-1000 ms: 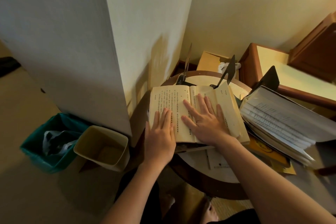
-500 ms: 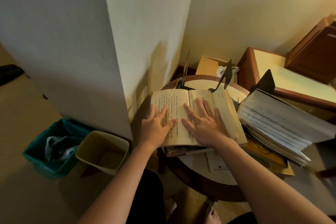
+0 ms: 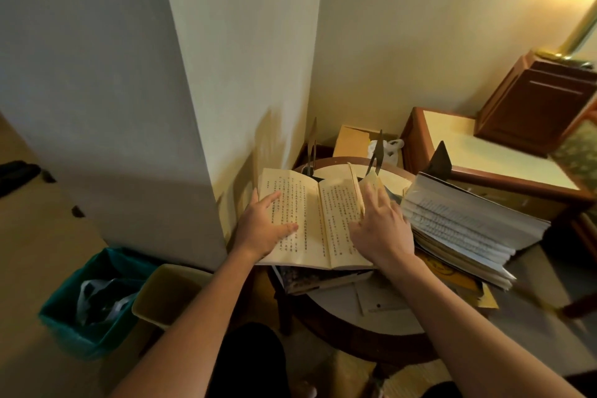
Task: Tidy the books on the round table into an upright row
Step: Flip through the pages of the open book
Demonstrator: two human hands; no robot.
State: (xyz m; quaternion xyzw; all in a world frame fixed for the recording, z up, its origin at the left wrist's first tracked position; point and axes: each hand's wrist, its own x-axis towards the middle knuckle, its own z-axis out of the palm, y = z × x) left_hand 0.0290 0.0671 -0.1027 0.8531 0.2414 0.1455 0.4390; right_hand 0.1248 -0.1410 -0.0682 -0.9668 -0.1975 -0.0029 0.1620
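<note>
One open book (image 3: 308,203); left hand (image 3: 261,231) flat, right hand (image 3: 384,231) pinching page edge

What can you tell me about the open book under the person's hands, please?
The open book has yellowed pages with vertical columns of print, and lies face up on a dark book at the left edge of the round table. The left hand presses its left page with straight fingers; the right hand pinches a sheaf of right-hand pages, lifted on edge.
</note>
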